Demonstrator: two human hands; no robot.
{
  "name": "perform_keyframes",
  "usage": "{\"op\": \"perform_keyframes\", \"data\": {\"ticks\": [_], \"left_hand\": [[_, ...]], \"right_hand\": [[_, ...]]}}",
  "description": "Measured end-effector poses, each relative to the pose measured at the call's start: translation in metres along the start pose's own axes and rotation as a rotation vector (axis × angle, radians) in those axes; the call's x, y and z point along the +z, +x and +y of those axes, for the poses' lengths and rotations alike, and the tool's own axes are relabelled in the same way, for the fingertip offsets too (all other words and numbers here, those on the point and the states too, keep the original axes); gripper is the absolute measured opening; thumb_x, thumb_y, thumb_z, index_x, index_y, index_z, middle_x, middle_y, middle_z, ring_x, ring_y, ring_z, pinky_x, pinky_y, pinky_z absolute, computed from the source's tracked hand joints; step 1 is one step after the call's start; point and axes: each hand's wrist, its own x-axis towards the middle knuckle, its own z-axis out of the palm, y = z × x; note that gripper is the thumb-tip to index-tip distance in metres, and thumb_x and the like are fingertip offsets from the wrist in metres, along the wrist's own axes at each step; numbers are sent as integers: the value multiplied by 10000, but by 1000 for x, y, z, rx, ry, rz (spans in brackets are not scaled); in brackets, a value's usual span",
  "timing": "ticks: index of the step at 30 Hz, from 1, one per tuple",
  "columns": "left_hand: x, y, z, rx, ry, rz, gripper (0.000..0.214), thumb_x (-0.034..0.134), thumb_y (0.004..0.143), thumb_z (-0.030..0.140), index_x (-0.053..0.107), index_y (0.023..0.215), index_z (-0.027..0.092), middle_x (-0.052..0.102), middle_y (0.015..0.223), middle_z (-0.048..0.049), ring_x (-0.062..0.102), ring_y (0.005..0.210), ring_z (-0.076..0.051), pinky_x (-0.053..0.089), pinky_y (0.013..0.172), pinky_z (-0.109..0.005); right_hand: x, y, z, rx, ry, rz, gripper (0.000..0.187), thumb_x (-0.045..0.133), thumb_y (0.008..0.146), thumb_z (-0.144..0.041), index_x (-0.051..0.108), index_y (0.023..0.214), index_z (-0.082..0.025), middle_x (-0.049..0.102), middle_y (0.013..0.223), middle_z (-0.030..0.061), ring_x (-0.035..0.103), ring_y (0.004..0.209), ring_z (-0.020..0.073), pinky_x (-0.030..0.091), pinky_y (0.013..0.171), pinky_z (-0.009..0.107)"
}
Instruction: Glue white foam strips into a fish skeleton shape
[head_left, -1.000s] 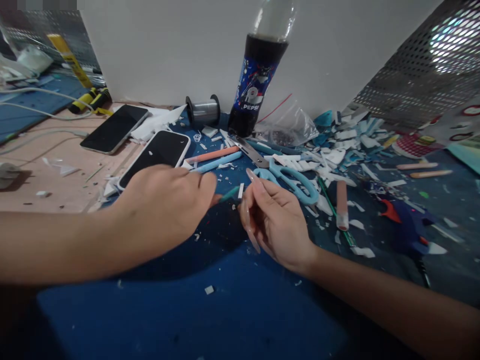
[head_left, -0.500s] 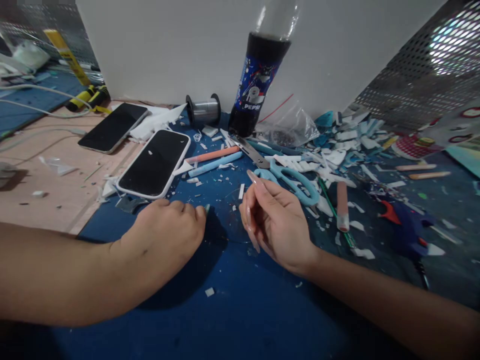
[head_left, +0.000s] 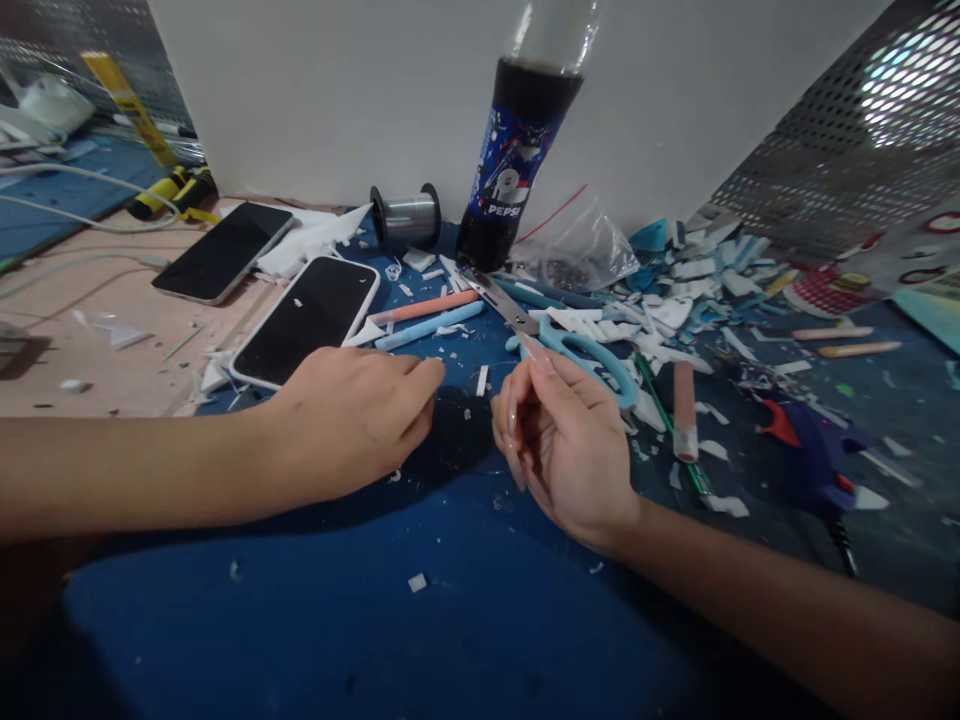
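My left hand [head_left: 352,415] rests on the blue mat [head_left: 450,600] with its fingers pressed together and pointing right; anything inside them is hidden. My right hand [head_left: 562,440] sits a little to its right, fingers with long nails curled into a pinch, and what they hold is too fine to make out. A small gap of mat with white scraps [head_left: 481,380] separates the two hands. Light-blue scissors [head_left: 581,350] lie just behind the right hand. A white-cased phone [head_left: 304,320] lies just behind the left hand.
A Pepsi bottle [head_left: 517,170] and a wire spool [head_left: 409,217] stand at the white wall. An orange stick [head_left: 424,307], a blue stick [head_left: 429,326], a plastic bag [head_left: 577,255] and a second phone [head_left: 221,250] lie behind. A glue gun [head_left: 814,450] lies at right among paper scraps.
My left hand drew back toward me, then moved forward again beside the right hand. The teal stick it held a second ago no longer shows. The right hand lowered slightly.
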Motion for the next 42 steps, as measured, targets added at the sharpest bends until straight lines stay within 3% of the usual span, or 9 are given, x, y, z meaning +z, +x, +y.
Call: {"op": "perform_keyframes", "data": {"ticks": [5, 13, 19, 22, 25, 31, 38, 42], "left_hand": [[-1, 4, -4, -9, -91, 99, 206, 382, 900, 241, 551, 802, 172, 567, 572, -24, 507, 476, -169, 209, 465, -273], [-6, 11, -18, -77, -283, 80, 246, 384, 937, 244, 444, 703, 199, 539, 555, 10, 411, 434, -112, 240, 474, -258], [-2, 13, -21, -51, -437, 11, 280, 414, 913, 216, 470, 640, 191, 520, 529, 16, 458, 468, -112, 273, 479, -243], [-4, 16, -18, -70, -702, -83, 313, 414, 913, 210, 481, 608, 188, 483, 514, 25, 430, 463, -97, 304, 472, -225], [-4, 17, -13, -188, -1117, -168, 335, 410, 931, 245, 482, 610, 183, 422, 507, 36, 353, 434, -78, 278, 428, -208], [-1, 14, -2, -308, -1743, -259, 372, 401, 962, 234, 458, 604, 151, 398, 525, 35, 339, 454, -52, 297, 446, -159], [5, 12, 2, -387, -2068, -363, 330, 446, 958, 216, 510, 647, 125, 448, 556, 32, 359, 458, -44, 348, 445, -124], [8, 12, 0, -405, -2115, -367, 328, 469, 954, 258, 518, 659, 123, 452, 572, 26, 367, 471, -47, 341, 452, -127]], "right_hand": [[-1, 1, 1, -11, -7, 2, 357, 509, 961, -346, 557, 635, -209, 511, 478, -30, 405, 354, 66, 265, 311, 197], [-2, 1, 3, -19, 11, -12, 356, 506, 962, -353, 550, 640, -205, 518, 471, -37, 404, 343, 62, 267, 287, 168], [-1, 2, 2, -6, -7, -28, 369, 493, 964, -354, 548, 630, -210, 524, 461, -38, 391, 307, 57, 271, 280, 174], [-1, 2, 2, 0, -5, -35, 370, 491, 964, -362, 547, 631, -210, 527, 467, -39, 392, 305, 57, 266, 266, 172], [0, 1, 1, -20, -9, -35, 375, 498, 963, -373, 552, 631, -207, 528, 465, -39, 412, 316, 55, 275, 271, 166], [3, -7, -1, -124, -98, -49, 355, 501, 969, -393, 553, 665, -217, 525, 486, -53, 403, 311, 43, 280, 269, 159], [4, -11, -2, -176, -188, -81, 318, 464, 994, -371, 591, 745, -219, 562, 570, -44, 509, 403, 49, 397, 361, 173], [3, -10, 0, -177, -175, -78, 306, 475, 990, -374, 599, 757, -221, 571, 586, -42, 531, 429, 52, 406, 365, 169]]}}
